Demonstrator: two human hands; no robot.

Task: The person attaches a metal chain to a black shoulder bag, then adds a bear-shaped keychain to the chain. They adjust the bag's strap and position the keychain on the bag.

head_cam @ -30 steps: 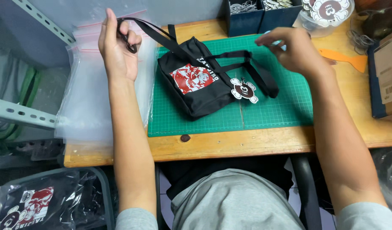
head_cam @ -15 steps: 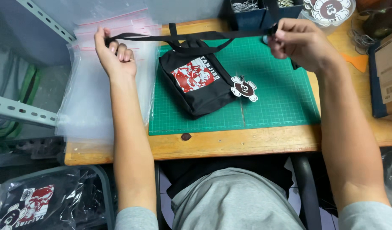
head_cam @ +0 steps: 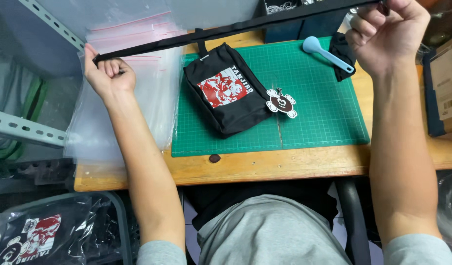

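Black strap taut btwn left hand, right hand.

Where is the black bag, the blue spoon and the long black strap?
black bag (head_cam: 238,110), head view, on its dark front below the red picture.
blue spoon (head_cam: 311,44), head view, on its round bowl.
long black strap (head_cam: 235,29), head view, on its stretched middle.

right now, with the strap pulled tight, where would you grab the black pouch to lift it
Grip the black pouch across its two long sides, coming from above. It lies flat and slanted on the green mat with both sides clear; avoid the bottom-right corner, where the skull charm sits.
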